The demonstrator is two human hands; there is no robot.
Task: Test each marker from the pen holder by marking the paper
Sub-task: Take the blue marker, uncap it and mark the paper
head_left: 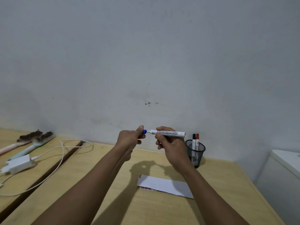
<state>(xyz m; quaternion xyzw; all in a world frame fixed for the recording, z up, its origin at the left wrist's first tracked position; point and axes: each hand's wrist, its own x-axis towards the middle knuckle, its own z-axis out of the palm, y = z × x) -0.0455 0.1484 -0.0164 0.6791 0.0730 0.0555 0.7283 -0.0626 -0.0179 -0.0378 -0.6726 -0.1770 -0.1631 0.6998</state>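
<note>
— Marker (168, 133) is hovering above the worktop (113, 184), right hand (170, 146) wrapping its barrel, left hand (129, 138) pinching the blue cap (144, 131).

— A hard tug is risking ink on fingers, missing the paper (164, 185).

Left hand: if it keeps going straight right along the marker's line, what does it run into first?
The left hand, pinching the blue cap, would first meet the right hand gripping the marker barrel. The pen holder lies beyond, probably lower.
</note>
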